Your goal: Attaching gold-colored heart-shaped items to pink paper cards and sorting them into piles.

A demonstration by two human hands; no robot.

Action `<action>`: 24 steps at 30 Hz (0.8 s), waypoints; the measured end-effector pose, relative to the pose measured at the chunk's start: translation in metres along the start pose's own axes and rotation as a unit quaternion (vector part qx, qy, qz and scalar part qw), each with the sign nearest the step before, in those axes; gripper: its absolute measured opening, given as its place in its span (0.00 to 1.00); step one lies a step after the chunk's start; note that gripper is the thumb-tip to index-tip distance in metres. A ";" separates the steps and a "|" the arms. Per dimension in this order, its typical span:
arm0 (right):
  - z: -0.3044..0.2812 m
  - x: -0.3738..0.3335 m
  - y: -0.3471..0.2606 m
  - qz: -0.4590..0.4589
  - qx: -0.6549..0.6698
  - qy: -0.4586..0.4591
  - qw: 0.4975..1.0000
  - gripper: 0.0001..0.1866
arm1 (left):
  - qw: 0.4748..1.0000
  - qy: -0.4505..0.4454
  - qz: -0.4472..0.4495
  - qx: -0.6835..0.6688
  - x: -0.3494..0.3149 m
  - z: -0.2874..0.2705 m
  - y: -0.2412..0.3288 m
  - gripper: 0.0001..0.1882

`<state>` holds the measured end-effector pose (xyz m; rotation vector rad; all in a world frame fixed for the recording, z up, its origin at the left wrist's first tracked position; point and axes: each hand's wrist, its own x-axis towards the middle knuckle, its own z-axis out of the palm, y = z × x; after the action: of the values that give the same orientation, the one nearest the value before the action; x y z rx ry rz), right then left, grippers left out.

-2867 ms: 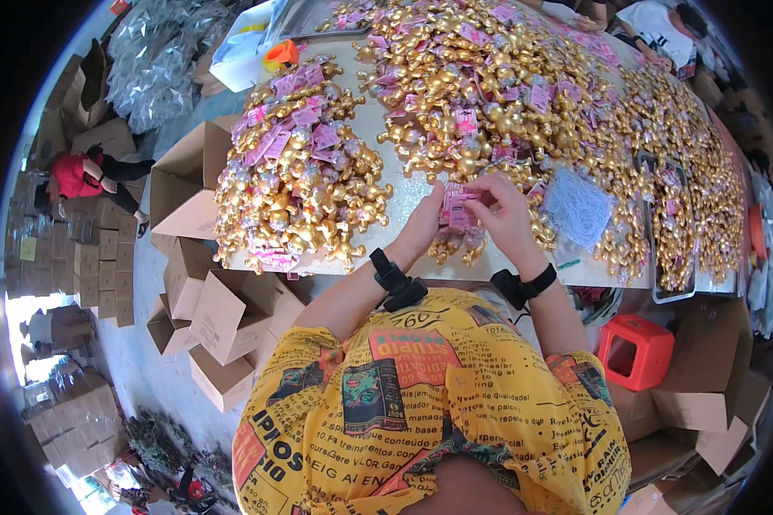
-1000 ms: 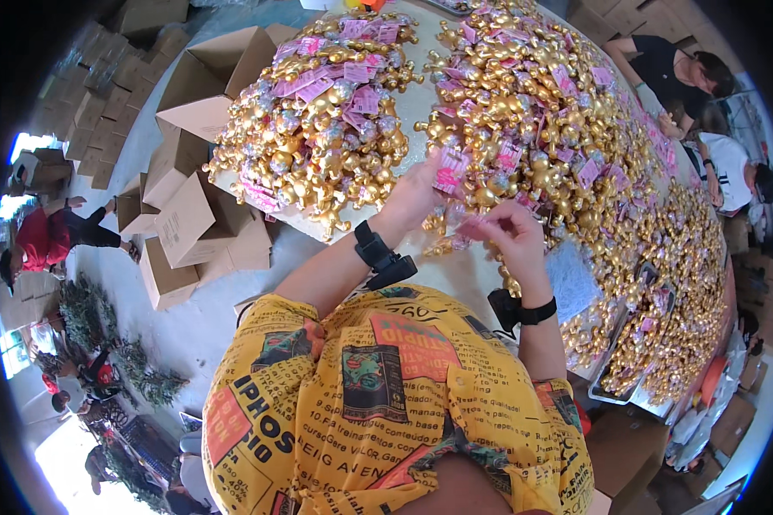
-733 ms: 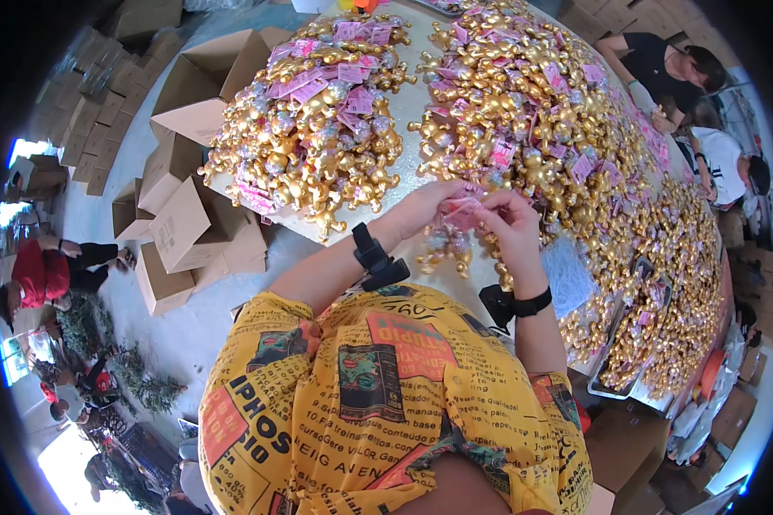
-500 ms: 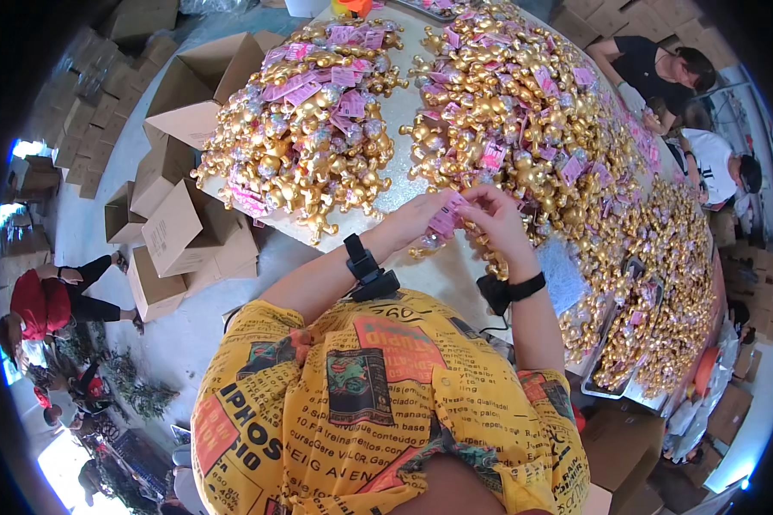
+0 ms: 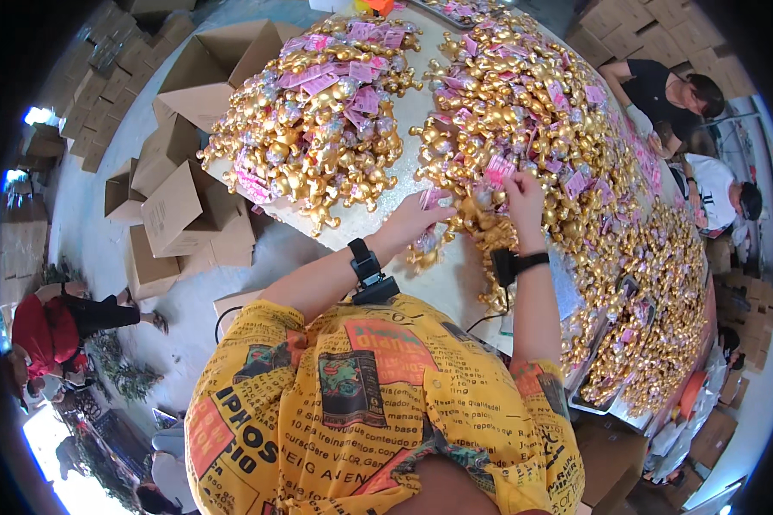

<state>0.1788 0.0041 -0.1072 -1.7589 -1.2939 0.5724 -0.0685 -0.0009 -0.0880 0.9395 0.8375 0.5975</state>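
My left hand (image 5: 414, 222) is closed on a small pink card (image 5: 431, 198), pinched between thumb and fingers. A gold balloon-style figurine (image 5: 427, 251) hangs or lies just below it at the table edge; whether the two are joined I cannot tell. My right hand (image 5: 526, 202) is over the large gold pile (image 5: 532, 112), its fingertips pinched at the corner of another pink card (image 5: 499, 170). Shiny gold figurines, many with pink cards and clear wrapping, make up this pile. To the left stands a second heap (image 5: 305, 137) of the same figurines.
A pale table strip (image 5: 410, 163) runs between the heaps. Open cardboard boxes (image 5: 176, 210) stand on the floor at left. Filled trays (image 5: 605, 352) lie at right. Two people (image 5: 674, 94) work across the table; a person in red (image 5: 47, 326) is at far left.
My right hand has left the card it shared with my left hand and moved up and right to another card on the pile. My left hand keeps its card, slightly lower.
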 end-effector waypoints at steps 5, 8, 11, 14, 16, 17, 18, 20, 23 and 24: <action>-0.005 -0.066 -0.065 0.070 0.131 -0.179 0.973 0.07 | 0.993 0.000 0.094 0.072 0.013 0.006 -0.008 0.17; -0.001 -0.063 -0.061 0.105 0.151 -0.199 0.963 0.08 | 0.979 0.026 0.168 0.112 0.023 0.004 -0.022 0.13; 0.010 -0.033 -0.023 0.055 -0.079 -0.099 0.990 0.19 | 0.988 0.052 0.092 0.110 0.012 -0.001 -0.013 0.11; 0.032 -0.015 0.003 0.018 -0.294 -0.074 0.953 0.19 | 0.983 0.085 0.127 0.106 0.008 -0.005 -0.016 0.08; 0.044 -0.011 0.028 0.036 -0.326 -0.078 0.942 0.18 | 0.985 0.089 0.111 0.103 0.011 -0.007 -0.019 0.10; 0.045 -0.010 0.033 0.035 -0.323 -0.079 0.942 0.18 | 0.985 0.102 0.096 0.096 0.010 -0.010 -0.020 0.13; 0.041 -0.010 0.038 0.006 -0.281 -0.057 0.958 0.16 | 0.985 0.103 0.096 0.098 0.013 -0.012 -0.023 0.13; 0.033 -0.014 0.031 -0.025 -0.175 -0.054 0.983 0.12 | 0.973 0.165 0.089 0.136 0.016 -0.019 -0.031 0.13; 0.001 -0.029 0.012 0.012 -0.040 -0.248 0.968 0.09 | 0.954 0.196 0.136 0.180 0.011 -0.018 -0.026 0.13; -0.008 -0.040 -0.005 0.068 0.026 -0.301 0.951 0.08 | 0.945 0.210 0.180 0.175 0.007 -0.012 -0.021 0.12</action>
<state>0.1676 -0.0353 -0.1036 -1.6970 -1.5426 1.2832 -0.0724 -0.0002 -0.1133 1.3308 1.1885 1.0120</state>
